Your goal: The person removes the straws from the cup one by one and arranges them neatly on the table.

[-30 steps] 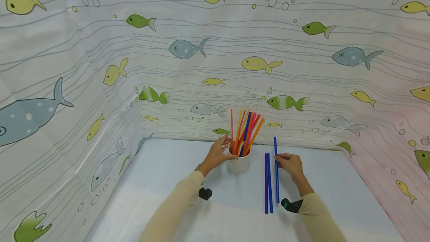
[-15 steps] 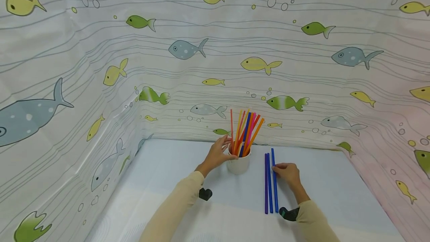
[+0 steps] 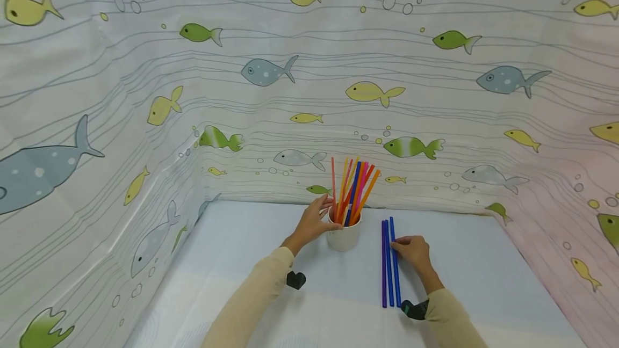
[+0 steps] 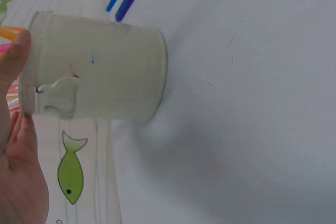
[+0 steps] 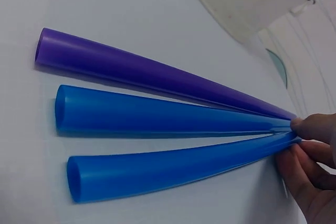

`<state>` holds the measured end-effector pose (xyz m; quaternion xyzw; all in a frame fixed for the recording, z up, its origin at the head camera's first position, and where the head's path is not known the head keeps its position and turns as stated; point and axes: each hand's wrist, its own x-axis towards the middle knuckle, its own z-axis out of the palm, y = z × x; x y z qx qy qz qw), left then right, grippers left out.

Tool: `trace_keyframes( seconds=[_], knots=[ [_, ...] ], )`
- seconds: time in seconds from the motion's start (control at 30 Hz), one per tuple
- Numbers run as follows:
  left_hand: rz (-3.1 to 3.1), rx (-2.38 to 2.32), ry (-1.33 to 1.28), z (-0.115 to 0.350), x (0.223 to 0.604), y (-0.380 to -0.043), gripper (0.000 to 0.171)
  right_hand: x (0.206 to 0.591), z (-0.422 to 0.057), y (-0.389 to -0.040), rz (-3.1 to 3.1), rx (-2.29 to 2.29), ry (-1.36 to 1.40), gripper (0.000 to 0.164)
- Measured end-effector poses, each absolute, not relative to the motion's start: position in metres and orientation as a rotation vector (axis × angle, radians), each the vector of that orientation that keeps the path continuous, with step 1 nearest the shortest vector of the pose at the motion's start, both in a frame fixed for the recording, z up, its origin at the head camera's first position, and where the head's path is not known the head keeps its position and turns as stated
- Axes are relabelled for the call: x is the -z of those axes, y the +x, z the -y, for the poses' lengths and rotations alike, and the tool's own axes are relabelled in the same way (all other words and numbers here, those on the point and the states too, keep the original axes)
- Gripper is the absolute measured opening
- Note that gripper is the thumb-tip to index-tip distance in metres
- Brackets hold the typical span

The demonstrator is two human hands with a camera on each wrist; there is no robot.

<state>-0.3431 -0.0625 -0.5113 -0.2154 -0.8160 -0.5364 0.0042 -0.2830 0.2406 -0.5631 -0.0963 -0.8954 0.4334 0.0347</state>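
My left hand (image 3: 313, 223) holds the white cup (image 3: 342, 239) at its rim, with the thumb on the near side and fingers on the far left. Orange, red, yellow, pink and blue straws (image 3: 368, 192) stand in that cup. To its right, a purple straw (image 3: 384, 270) lies on the table beside a blue straw (image 3: 390, 278). Another blue straw (image 5: 131, 176) lies rightmost, its far part pinched by the thumb and fingers of my right hand (image 3: 413, 251). In the right wrist view the three near ends are hollow and fan apart.
A pale table (image 3: 232, 273) carries everything. Fish-printed sheeting (image 3: 309, 106) rises behind it and along both sides. Dark wrist-worn devices (image 3: 296, 280) show below both hands.
My right hand has brought the rightmost blue straw toward me and left, roughly in line with the other two straws. My left hand has stayed at the cup.
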Motion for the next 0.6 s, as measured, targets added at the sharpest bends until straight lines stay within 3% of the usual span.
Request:
trace_keyframes(
  seconds=[0.6],
  knots=[
    [2.558,1.683,-0.664,0.0626,0.5125,-0.3434,0.106,0.5654,-0.2401,-0.2825,2.749,-1.251,-0.257,0.024]
  ],
)
